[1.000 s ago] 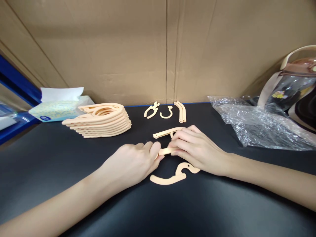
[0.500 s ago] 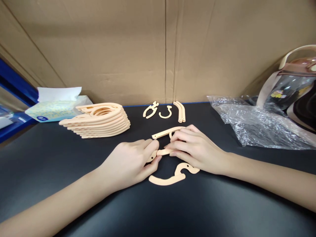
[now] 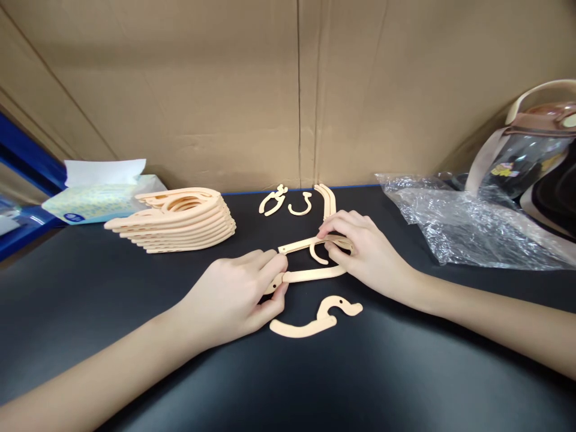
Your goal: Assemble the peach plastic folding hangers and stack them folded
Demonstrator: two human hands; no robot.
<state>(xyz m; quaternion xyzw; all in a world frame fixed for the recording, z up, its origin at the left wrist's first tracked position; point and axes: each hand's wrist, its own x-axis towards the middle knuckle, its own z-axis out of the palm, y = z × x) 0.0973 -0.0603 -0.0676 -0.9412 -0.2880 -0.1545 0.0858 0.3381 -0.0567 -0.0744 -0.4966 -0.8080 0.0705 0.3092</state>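
Note:
My left hand [image 3: 245, 291] is closed in a pinch on the left end of a peach plastic folding-hanger piece [image 3: 310, 275], which lies slanted across the table. My right hand [image 3: 357, 243] is closed around the right end of a second hanger arm [image 3: 297, 245], with a curved hook [image 3: 317, 255] beneath it. My right fingers cover where these parts meet. Nearer to me lie a curved hanger arm [image 3: 301, 329] and a swan-shaped piece [image 3: 341, 304], their ends touching or overlapping.
A stack of folded peach hangers [image 3: 180, 225] stands left, before a tissue pack [image 3: 105, 198]. At the back lie small parts [image 3: 273, 201], a hook [image 3: 301, 206] and curved arms [image 3: 327, 201]. On the right are crumpled clear plastic [image 3: 454, 222] and a bottle [image 3: 522, 162]; cardboard [image 3: 202, 90] stands behind.
My right hand has moved from the right part of the lower hanger piece up and away to the upper arm and hook. The left hand keeps its pinch.

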